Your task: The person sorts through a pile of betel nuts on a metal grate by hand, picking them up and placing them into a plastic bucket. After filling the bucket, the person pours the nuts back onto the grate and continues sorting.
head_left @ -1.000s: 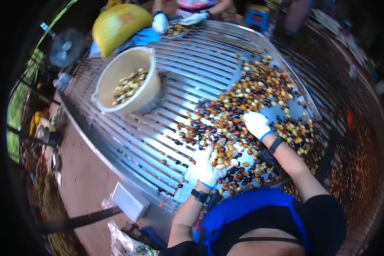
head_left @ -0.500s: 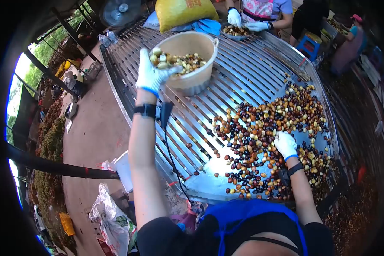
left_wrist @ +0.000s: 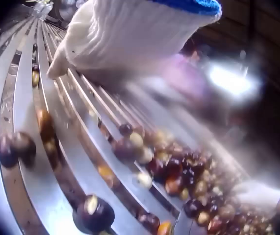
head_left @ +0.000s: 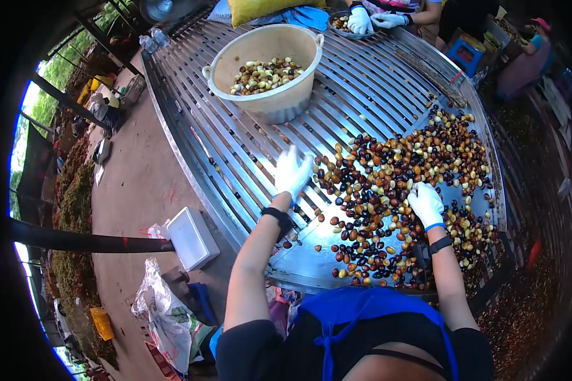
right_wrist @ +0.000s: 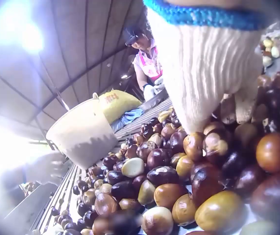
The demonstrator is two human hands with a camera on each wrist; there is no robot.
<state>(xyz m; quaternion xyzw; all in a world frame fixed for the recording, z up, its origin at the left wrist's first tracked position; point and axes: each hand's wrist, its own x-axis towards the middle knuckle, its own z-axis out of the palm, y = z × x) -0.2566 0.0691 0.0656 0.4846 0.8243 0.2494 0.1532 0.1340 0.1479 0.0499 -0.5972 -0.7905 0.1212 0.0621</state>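
Observation:
A heap of brown, dark and pale nuts (head_left: 394, 171) lies on the right half of a slatted metal table (head_left: 235, 152). My left hand (head_left: 293, 170), in a white glove, hovers with spread fingers at the heap's left edge and holds nothing. In the left wrist view the left hand (left_wrist: 125, 34) is above the slats (left_wrist: 27, 147), with nuts (left_wrist: 169, 161) below it. My gloved right hand (head_left: 424, 202) rests on the heap further right. In the right wrist view the fingers (right_wrist: 208, 68) reach down among the nuts (right_wrist: 179, 186). A cream bucket (head_left: 267, 95) partly filled with pale nuts stands at the far left.
Another person's gloved hands (head_left: 368, 19) work at a bowl at the table's far end, beside a yellow sack (head_left: 267, 7). A white box (head_left: 190, 238) and bags (head_left: 165, 317) lie on the ground to the left. Bottles (head_left: 152, 41) stand at the far left corner.
My left hand held a handful of pale nuts over the bucket; it has come back down to the heap's left edge, empty. The right hand stayed on the heap.

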